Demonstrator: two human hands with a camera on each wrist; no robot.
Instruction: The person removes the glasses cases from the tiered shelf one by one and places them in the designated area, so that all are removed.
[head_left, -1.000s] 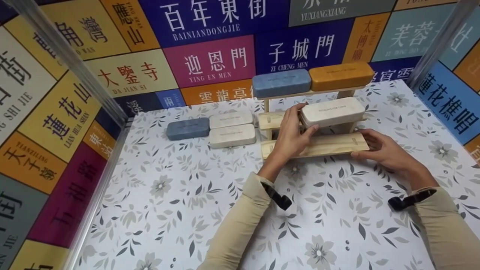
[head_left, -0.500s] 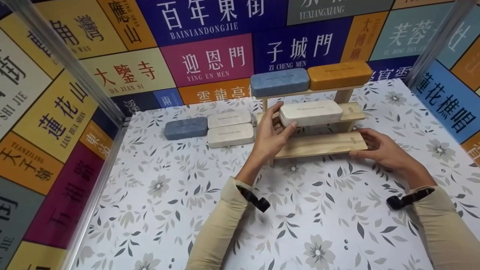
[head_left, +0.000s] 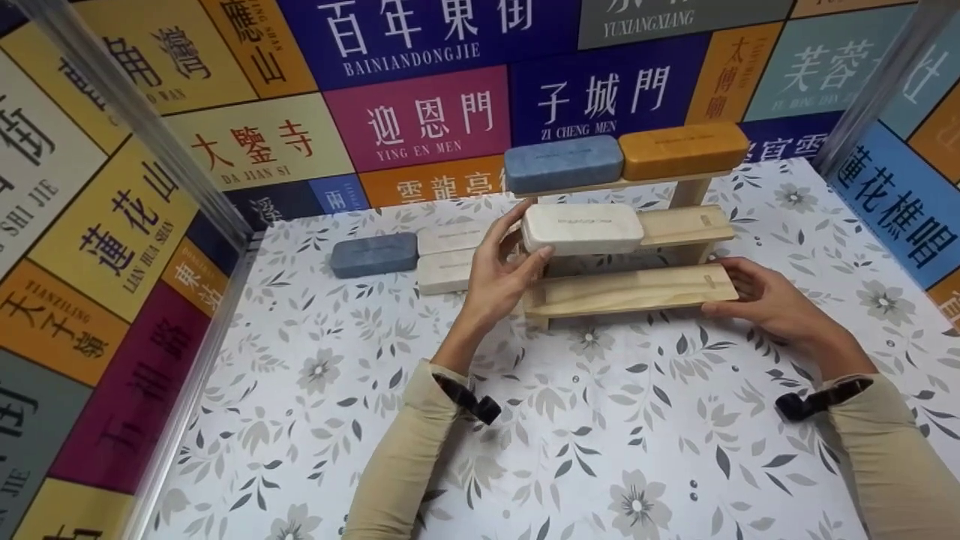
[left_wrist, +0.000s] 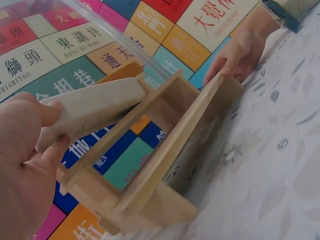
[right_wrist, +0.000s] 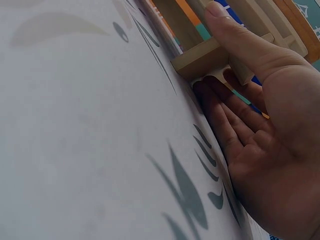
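My left hand (head_left: 495, 274) grips the left end of a white, rounded oblong case (head_left: 585, 229), like a glasses case, thumb in front and fingers behind. The case is close over the left part of the middle tier of a three-tier wooden rack (head_left: 637, 291); in the left wrist view a gap shows between case (left_wrist: 95, 107) and plank. My right hand (head_left: 765, 296) holds the right end of the lowest tier. In the right wrist view, its thumb lies over the plank and its fingers reach below. A blue case (head_left: 562, 165) and an orange case (head_left: 682, 154) rest on the top tier.
Left of the rack, a blue case (head_left: 373, 256) and two white cases lie on the flower-patterned tabletop (head_left: 322, 420); my left hand partly covers the white case (head_left: 442, 271) in front. Printed panels (head_left: 420, 124) stand behind and at both sides.
My left hand has carried the white case leftward along the middle tier, from its right part to its left, uncovering the plank's right end. The right hand has stayed at the rack's end.
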